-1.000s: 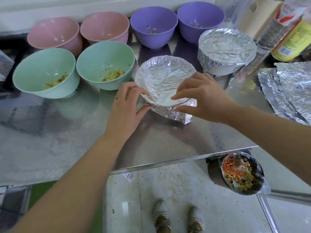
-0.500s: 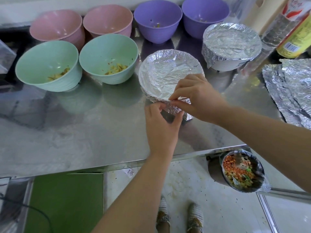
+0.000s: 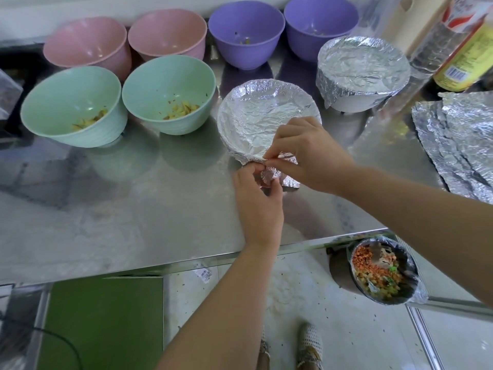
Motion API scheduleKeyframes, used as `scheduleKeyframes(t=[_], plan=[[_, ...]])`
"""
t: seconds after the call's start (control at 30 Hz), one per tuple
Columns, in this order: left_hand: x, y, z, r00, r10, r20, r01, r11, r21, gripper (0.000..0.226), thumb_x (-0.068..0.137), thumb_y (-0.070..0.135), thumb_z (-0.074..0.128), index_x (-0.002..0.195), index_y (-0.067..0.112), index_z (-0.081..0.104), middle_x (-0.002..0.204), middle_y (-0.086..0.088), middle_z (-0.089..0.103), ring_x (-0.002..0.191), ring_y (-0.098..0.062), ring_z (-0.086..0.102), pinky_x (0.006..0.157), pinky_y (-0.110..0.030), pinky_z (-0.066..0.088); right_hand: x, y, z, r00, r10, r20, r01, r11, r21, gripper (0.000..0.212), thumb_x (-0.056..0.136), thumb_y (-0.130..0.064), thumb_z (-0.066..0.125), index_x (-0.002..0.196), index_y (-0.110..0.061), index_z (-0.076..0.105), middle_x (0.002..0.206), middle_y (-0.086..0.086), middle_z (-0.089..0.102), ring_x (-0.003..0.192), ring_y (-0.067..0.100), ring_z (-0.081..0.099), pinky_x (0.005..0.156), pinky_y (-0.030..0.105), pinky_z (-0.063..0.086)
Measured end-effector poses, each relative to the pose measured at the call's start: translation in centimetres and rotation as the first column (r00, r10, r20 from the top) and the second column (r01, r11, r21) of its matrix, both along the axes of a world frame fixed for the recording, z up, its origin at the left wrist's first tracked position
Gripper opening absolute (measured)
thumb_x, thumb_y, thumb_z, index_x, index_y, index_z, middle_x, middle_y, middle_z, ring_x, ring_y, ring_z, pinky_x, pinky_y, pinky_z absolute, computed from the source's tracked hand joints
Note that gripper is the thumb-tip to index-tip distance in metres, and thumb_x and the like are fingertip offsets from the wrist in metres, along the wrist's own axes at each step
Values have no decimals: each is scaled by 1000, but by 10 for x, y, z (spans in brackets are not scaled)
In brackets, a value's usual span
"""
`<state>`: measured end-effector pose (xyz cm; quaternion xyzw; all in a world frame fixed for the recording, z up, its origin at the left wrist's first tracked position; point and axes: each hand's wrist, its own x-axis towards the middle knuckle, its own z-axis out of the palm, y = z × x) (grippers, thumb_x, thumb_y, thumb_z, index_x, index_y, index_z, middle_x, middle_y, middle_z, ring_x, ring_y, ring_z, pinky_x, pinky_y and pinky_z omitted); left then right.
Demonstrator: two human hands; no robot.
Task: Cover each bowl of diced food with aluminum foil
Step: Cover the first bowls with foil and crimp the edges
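A bowl wrapped in aluminum foil (image 3: 256, 116) sits mid-table. At its near rim my left hand (image 3: 260, 198) pinches a loose flap of the foil from below. My right hand (image 3: 306, 153) pinches the same flap from the right. Behind it stands a second foil-covered bowl (image 3: 362, 68). Uncovered are two green bowls (image 3: 72, 105) (image 3: 168, 92) with diced yellow food, two pink bowls (image 3: 85, 44) (image 3: 168, 33) and two purple bowls (image 3: 245, 30) (image 3: 320, 22).
Spare foil sheets (image 3: 458, 140) lie at the right on the steel table (image 3: 133, 214). Bottles (image 3: 464, 46) stand at the back right. Below the table edge, a lined bin (image 3: 381, 276) holds food scraps. My feet show on the floor.
My left hand has slid from the bowl's left side round to its near rim, where both hands now pinch the foil flap. The view has shifted slightly.
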<state>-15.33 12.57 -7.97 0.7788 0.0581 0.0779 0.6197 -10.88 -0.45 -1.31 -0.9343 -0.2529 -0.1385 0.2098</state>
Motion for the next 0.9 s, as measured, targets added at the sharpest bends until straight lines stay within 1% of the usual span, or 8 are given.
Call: scheduleKeyframes(t=[0.1, 0.17, 0.2, 0.27, 0.37, 0.5, 0.63, 0.9], plan=[[3, 9, 0, 997, -6, 78, 0, 997, 75, 24, 88, 3, 72, 104, 20, 66, 101, -4, 67, 85, -9, 66, 79, -30, 58, 0, 0, 0, 1000, 3, -1, -3, 1000, -1, 17, 89, -36, 67, 87, -21, 75, 83, -7, 63, 82, 21, 54, 87, 34, 36], [5, 15, 0, 992, -18, 124, -1, 989, 148, 16, 89, 4, 72, 102, 12, 73, 96, -2, 70, 80, -7, 64, 78, -16, 51, 0, 0, -1, 1000, 6, -4, -6, 1000, -2, 19, 89, -37, 66, 87, -21, 75, 83, -7, 62, 82, 20, 54, 88, 33, 35], [6, 17, 1, 989, -28, 146, 0, 983, 186, 14, 89, 5, 72, 102, 11, 74, 95, -1, 71, 78, -7, 63, 78, -10, 46, 0, 0, -1, 1000, 7, -4, -7, 1000, -4, 20, 89, -38, 64, 87, -21, 75, 83, -7, 62, 82, 20, 54, 88, 33, 35], [8, 23, 3, 981, -71, 180, 24, 969, 248, 12, 91, 8, 72, 102, 11, 76, 94, 0, 73, 77, -7, 62, 77, -6, 43, -1, -2, -1, 1000, 9, -4, -9, 1000, -7, 19, 89, -37, 65, 88, -21, 75, 83, -7, 62, 82, 21, 54, 89, 35, 37], [11, 31, 6, 969, -144, 202, 81, 954, 288, 12, 93, 13, 70, 102, 11, 77, 95, 2, 74, 80, -9, 65, 80, -8, 45, -1, -3, 0, 1000, 7, -2, -7, 1000, -8, 17, 88, -35, 66, 88, -21, 76, 83, -7, 63, 82, 20, 54, 89, 37, 38], [13, 36, 8, 972, -157, 172, 99, 947, 306, 12, 95, 16, 69, 103, 11, 77, 95, 3, 75, 82, -7, 64, 79, -6, 43, 1, -6, 3, 999, 42, 13, -41, 996, -84, 26, 87, -47, 66, 95, -24, 74, 89, -8, 64, 87, 22, 56, 92, 40, 41], [15, 37, 10, 987, -143, 77, 123, 967, 223, 11, 95, 20, 70, 102, 15, 77, 90, 7, 76, 80, -6, 68, 77, -12, 48, 1, -9, 1, 992, 88, 87, -71, 980, -187, 24, 83, -38, 78, 99, -21, 70, 92, -4, 62, 89, 24, 56, 96, 38, 37], [15, 36, 14, 995, -98, 20, 95, 988, 123, 10, 95, 22, 71, 100, 16, 76, 90, 9, 76, 83, -5, 70, 81, -26, 55, 3, -2, -1, 993, 58, 99, -45, 992, -120, 13, 84, -32, 71, 84, -19, 72, 77, -3, 60, 79, 25, 57, 90, 36, 36]])
